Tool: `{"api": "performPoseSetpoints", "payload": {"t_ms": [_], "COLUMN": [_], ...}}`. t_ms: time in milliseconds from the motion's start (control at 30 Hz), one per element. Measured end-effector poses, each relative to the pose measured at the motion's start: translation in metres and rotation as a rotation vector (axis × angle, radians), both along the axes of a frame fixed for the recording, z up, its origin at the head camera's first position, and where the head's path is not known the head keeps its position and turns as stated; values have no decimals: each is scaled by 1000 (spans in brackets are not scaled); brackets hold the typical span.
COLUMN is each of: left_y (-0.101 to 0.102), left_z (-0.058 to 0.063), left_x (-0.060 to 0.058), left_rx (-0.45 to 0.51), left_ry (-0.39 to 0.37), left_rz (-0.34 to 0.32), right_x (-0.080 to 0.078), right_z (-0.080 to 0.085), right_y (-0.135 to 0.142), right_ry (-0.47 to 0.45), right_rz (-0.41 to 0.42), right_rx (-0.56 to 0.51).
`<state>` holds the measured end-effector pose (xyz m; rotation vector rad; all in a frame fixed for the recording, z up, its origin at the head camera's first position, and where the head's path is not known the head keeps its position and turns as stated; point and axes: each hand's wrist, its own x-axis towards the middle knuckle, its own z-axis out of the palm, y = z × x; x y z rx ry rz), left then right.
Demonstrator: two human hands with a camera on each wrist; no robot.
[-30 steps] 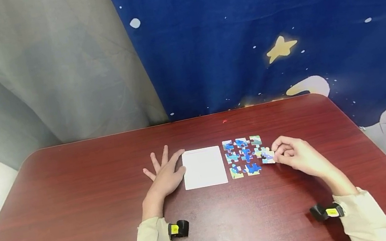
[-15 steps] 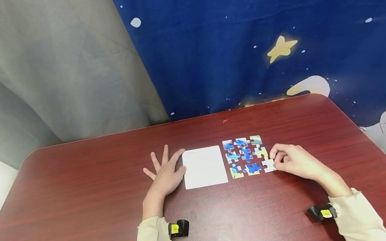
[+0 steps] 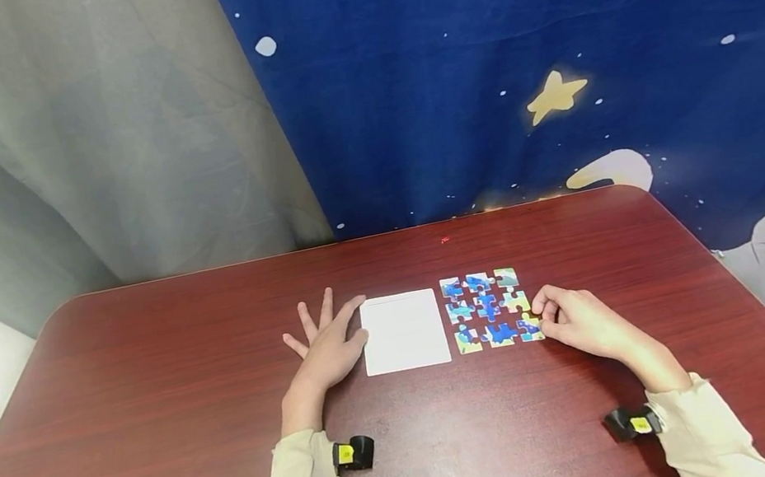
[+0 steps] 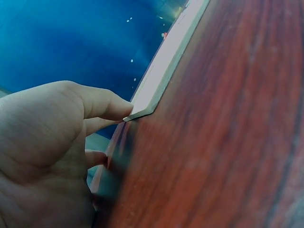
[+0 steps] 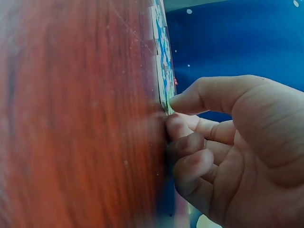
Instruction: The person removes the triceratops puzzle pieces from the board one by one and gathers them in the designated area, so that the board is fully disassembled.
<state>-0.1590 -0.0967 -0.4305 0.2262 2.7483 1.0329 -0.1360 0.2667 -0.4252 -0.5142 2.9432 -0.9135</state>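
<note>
My left hand (image 3: pixel 329 353) lies on the table with its fingers spread, the thumb and index finger touching the left side of a square white board (image 3: pixel 404 332). In the left wrist view the thumb meets a near corner of the pale board (image 4: pixel 159 71). To the right, small jigsaw pieces (image 3: pixel 488 307) with a blue, green and yellow picture lie in rows, with narrow gaps between them. My right hand (image 3: pixel 579 320) pinches the right edge of the lower-right puzzle piece (image 3: pixel 529 328), which lies flat. In the right wrist view the thumb touches that edge, the other fingers curled beneath.
The dark red wooden table (image 3: pixel 176 404) has rounded far corners. A small red mark (image 3: pixel 445 239) is near its back edge. A grey curtain (image 3: pixel 95 134) and a blue curtain with stars (image 3: pixel 418 83) hang behind. Black cameras are strapped at both wrists.
My right hand has moved left and down slightly, bringing the held puzzle piece from a raised position to flat at the lower-right of the rows. The left hand stays still.
</note>
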Motion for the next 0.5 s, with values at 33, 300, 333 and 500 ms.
{"api": "performPoseSetpoints", "payload": {"t_ms": [33,300,333,500], "left_y": [0,0,0,0], "left_z": [0,-1,-1,-2], "left_x": [0,0,0,0], "left_rx": [0,-2,-1,-6], "left_ry": [-1,0,2,14], "left_rz": [0,0,0,4], "right_x": [0,0,0,1], "right_z": [0,0,0,1], "right_y": [0,1,1,0], "right_ry": [-2,-32,-33,-59], "right_rz": [0,-7,-9,-32], "right_rx": [1,-3,-5,-12]}}
